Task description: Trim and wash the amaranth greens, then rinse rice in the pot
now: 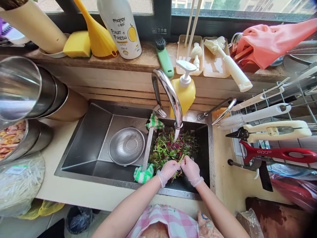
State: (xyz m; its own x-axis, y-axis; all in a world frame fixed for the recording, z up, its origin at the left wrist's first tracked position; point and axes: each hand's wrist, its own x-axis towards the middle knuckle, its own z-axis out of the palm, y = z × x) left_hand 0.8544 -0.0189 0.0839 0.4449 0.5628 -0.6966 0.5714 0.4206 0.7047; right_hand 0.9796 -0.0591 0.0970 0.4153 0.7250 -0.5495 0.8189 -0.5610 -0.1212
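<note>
Leafy greens [170,145] with red and green leaves fill the right sink basin [204,168], under the running faucet [170,96]. My left hand [169,170], in a clear glove, is closed in a pinch on a green stem at the near edge of the pile. Beside it my right hand [190,169], gloved too, has its fingers closed on the same stem. The two hands almost meet. My fingertips partly cover the stem between them.
In the left basin lies a metal strainer [126,146]. Striped green-white cloths [144,173] wrap the divider's ends. Behind the faucet stands a yellow soap bottle [184,96]. Steel pots [22,89] crowd the left; a rack with scissors [274,132] is at right.
</note>
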